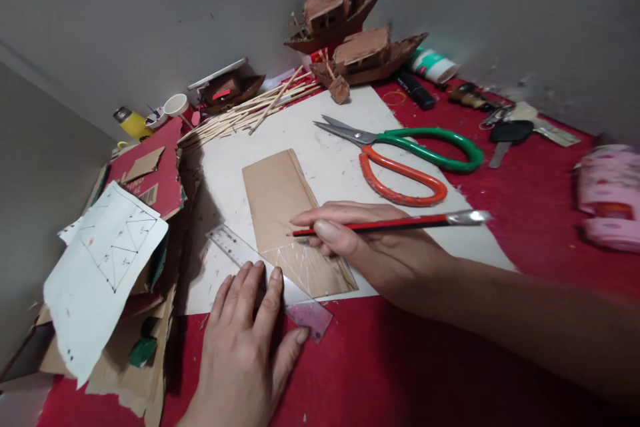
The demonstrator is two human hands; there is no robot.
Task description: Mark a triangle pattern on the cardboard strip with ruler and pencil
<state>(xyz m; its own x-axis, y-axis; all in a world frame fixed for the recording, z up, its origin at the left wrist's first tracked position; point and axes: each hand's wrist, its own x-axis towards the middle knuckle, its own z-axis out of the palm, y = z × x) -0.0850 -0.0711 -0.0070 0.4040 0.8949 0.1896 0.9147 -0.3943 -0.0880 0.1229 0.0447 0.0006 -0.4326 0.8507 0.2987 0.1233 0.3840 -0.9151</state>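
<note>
My right hand [360, 247] pinches a red and black pencil [390, 224], its dark point toward the left and a silvery end toward the right. Just under the pencil point lies a rectangular piece of brown cardboard [275, 193] with pale zigzag lines drawn across its near part. A clear plastic ruler [311, 317] lies slantwise over the cardboard's near left corner. With fingers spread, my left hand [245, 333] rests on the ruler and the surface beside it. Beyond my right hand, large scissors [369, 139] with one green and one orange handle lie with blades slightly apart.
A white sheet [220, 180] lies on the red tabletop [340, 380]. At left, stacked cardboard [170, 207] carries a paper with a drawn pattern [100, 280]. Thin sticks [260, 107], brown model boats [370, 57], a white cup [177, 105] and keys [510, 133] stand farther back.
</note>
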